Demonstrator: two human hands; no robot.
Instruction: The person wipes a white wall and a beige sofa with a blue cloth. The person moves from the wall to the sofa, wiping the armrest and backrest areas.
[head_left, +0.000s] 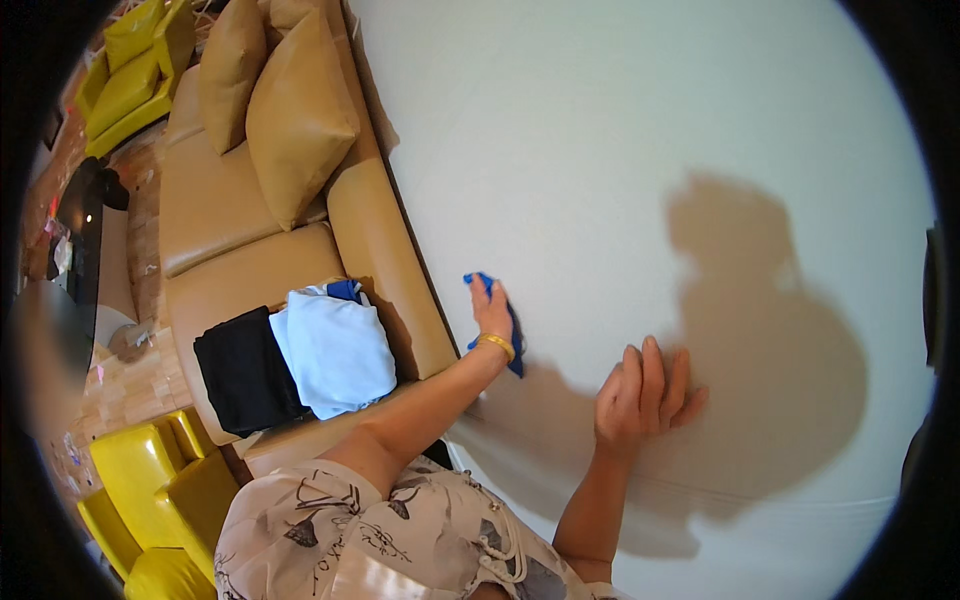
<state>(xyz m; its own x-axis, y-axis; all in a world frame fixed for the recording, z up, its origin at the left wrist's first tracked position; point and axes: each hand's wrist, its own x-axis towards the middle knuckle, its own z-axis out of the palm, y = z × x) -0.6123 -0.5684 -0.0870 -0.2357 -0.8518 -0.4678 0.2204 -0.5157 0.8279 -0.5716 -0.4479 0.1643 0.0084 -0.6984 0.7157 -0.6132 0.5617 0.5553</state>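
A blue cloth (515, 337) lies against the pale wall (555, 150), under my left hand (493, 309), which wears a gold-coloured bracelet and holds the cloth there. Parts of the cloth show beyond the fingertips and along the hand's side. To the right, my right hand (645, 394) is at the wall with its fingers apart and nothing in it; whether it touches the surface is hard to tell. Folded light blue fabric (337, 352) rests on the tan sofa (247, 259), beside folded black fabric (244, 371). A darker blue piece (343, 290) shows at the light blue fabric's edge.
The sofa's armrest (382, 255) runs close along the wall. Tan cushions (296, 120) lean on the sofa. A yellow armchair (139, 480) stands at lower left, another (131, 75) at upper left. A dark glossy table (79, 225) stands on the littered wooden floor (112, 382).
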